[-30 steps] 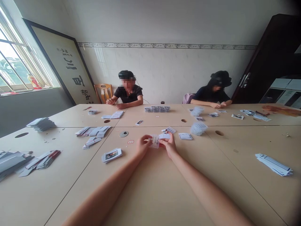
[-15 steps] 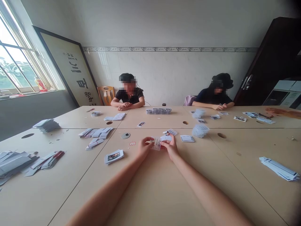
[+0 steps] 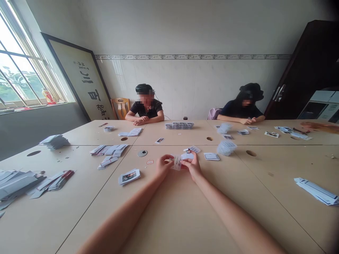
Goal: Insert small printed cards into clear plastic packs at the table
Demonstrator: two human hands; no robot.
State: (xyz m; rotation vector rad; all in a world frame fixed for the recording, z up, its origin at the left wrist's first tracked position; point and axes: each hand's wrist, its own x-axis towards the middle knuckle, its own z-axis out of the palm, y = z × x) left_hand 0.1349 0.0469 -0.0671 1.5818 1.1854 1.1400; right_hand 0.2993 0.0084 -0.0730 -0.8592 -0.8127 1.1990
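Note:
A small clear plastic piece, which looks like a card sleeve (image 3: 176, 163), is pinched between my two hands just above the table. My left hand (image 3: 164, 165) grips its left edge with thumb and fingers. On the opposite edge my right hand (image 3: 194, 166) holds it in the same way. Whether a card is inside I cannot tell. Just beyond the right hand lie white cards (image 3: 186, 155), partly hidden by its fingers. To the left, nearer to me, is a stack of picture cards (image 3: 129, 177). White cards with dark borders (image 3: 212, 156) lie right of my hands.
A pile of clear sleeves (image 3: 226, 147) sits to the right, and paper strips (image 3: 316, 191) lie farther right. Several card stacks (image 3: 109, 150) spread over the left side. Two people (image 3: 145, 107) sit across the table, behind a row of stacked cards (image 3: 179, 125).
The whole view has shifted slightly down and to the right. Both hands keep nearly the same grip on the plastic sleeve. The person across at left has lowered their head a little.

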